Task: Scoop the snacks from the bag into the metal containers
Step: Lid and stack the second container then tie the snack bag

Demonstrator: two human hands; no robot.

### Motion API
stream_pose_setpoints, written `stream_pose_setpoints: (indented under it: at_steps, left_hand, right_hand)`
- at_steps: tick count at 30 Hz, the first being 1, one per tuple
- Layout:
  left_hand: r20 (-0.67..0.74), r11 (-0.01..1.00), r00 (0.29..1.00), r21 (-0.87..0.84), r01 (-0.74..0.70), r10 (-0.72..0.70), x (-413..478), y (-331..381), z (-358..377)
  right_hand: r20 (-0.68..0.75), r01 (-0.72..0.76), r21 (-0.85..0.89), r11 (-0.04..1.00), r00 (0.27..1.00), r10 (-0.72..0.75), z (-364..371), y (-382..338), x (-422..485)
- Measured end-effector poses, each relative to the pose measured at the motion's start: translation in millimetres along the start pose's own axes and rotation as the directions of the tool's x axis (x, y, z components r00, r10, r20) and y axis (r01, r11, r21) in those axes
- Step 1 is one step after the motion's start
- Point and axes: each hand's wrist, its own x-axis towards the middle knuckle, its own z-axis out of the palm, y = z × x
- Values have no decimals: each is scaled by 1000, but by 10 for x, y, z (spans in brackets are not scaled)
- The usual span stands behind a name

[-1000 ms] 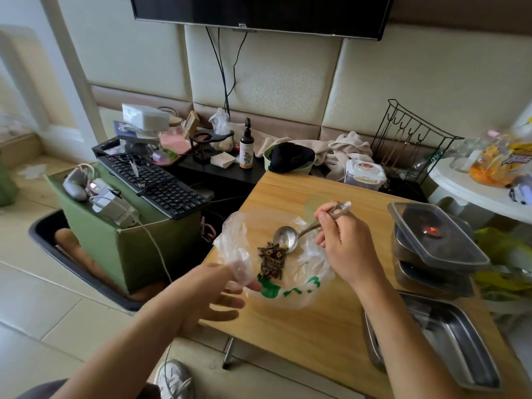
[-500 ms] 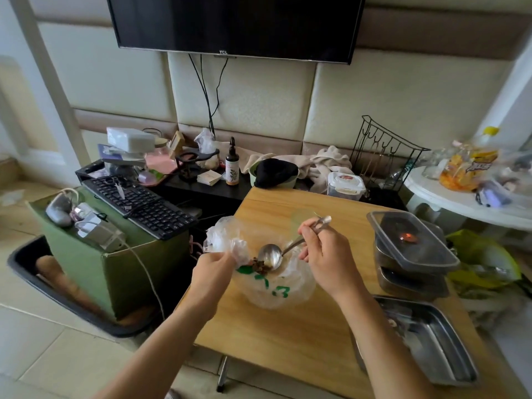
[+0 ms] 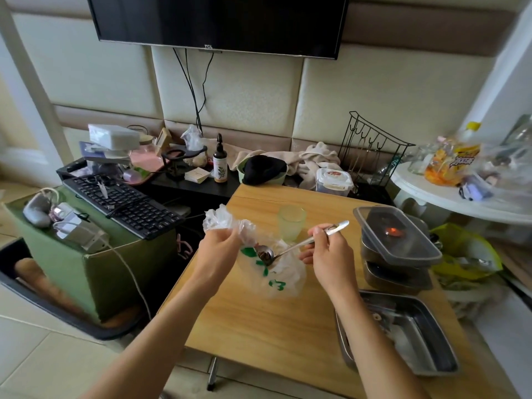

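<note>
The scooping step is in hand. The person's left hand [image 3: 221, 249] is gripping the bunched mouth of the crumpled clear plastic bag with green print [image 3: 283, 282], fingers curled round the film and holding it up over the middle of the light wooden table [image 3: 267, 329]. The right hand [image 3: 328, 254] is pinching the handle of the long-handled metal spoon [image 3: 299, 244], thumb and fingers closed on it. The spoon's bowl is sitting inside the bag, carrying a small heap of dark brown snack pieces [image 3: 263, 255].

The open shallow steel tray [image 3: 426, 341] is lying at the table's near right corner, well apart from the bag. What is lying in it is too blurred to name. A stack of lidded metal containers [image 3: 400, 240] is standing on the table's right edge, just behind the tray.

By my reading, the next move is calling for lifting the loaded spoon level through the bag's mouth, carrying it rightward over the tray and tipping it there. The loose film is looking likely to catch the spoon, so the left hand should be holding the mouth wide.
</note>
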Motion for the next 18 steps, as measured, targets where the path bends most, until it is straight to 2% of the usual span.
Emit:
stream_pose_setpoints:
  at_steps: [5, 7, 9, 12, 15, 16, 18]
  left_hand:
    - [-152, 957, 988, 281, 78, -36, -88, -53, -211]
    - [-234, 944, 971, 327, 34, 45, -116, -99, -327]
    - [-350, 922, 921, 387, -26, 173, -115, -149, -419]
    - [-460, 928, 836, 344, -142, 299, -156, -57, -427]
    - [-410, 916, 824, 262, -304, 391, -169, 108, -331]
    - [-359, 918, 849, 232, -321, 387, -144, 121, -285]
    - [-202, 954, 938, 164, -250, 281, -79, 101, -163]
  right_hand:
    - [-8, -53, 2, 999, 999, 53, -26, 20, 39]
    - [-8, -48, 0, 999, 999, 48, -14, -2, 37]
    - [-14, -35, -18, 999, 999, 35, 2, -20, 30]
    - [-11, -26, -37, 999, 1000, 26, 15, -33, 19]
    - [0, -16, -43, 999, 1000, 16, 17, -35, 0]
    - [2, -13, -38, 999, 1000, 13, 15, -36, -11]
    - [9, -13, -16, 1000, 1000, 13, 10, -38, -27]
